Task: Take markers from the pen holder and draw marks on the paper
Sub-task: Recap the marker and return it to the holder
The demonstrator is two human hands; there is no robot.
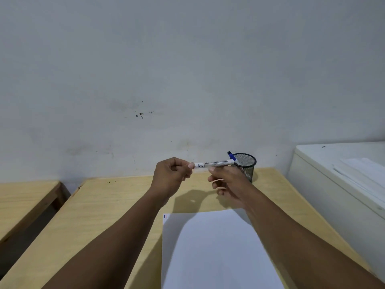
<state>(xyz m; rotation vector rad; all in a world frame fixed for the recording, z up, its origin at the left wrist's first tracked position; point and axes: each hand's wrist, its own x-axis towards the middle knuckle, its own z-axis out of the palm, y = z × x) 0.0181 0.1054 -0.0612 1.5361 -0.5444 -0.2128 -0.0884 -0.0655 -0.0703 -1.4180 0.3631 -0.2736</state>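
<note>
Wooden table (pixel 100 207) fills the lower frame, running from 7 to 2 o'clock; grey wall behind. A second wooden surface sits at 9 o'clock, a white cabinet (pixel 325 184) at 3 o'clock.

White sheet of paper (pixel 216 251) lies flat at 6 o'clock, nearest the person. Small red and blue marks (pixel 165 216) at its far left corner; the rest looks blank.

Black mesh pen holder (pixel 246 165) stands upright at the table's far edge, about 1 o'clock from the hands. One blue-capped marker (pixel 231 155) leans out of it toward 11 o'clock.

Both hands raised above the table, between paper and holder. They share a white-barrelled marker (pixel 213 164), long axis near level, running 9 to 3 o'clock. Left hand (pixel 170 178) pinches the 9 o'clock end, thumb and fingers closed over it; the cap, if there, is hidden inside that pinch. Right hand (pixel 229 184) grips the barrel from below at mid-length, fingers curled narrow around it.

Judgement: uncapping stage. The pull would go along the barrel's axis, hands parting sideways. Paper lies directly below and toward the body, right hand the better placed to bring the tip down.
</note>
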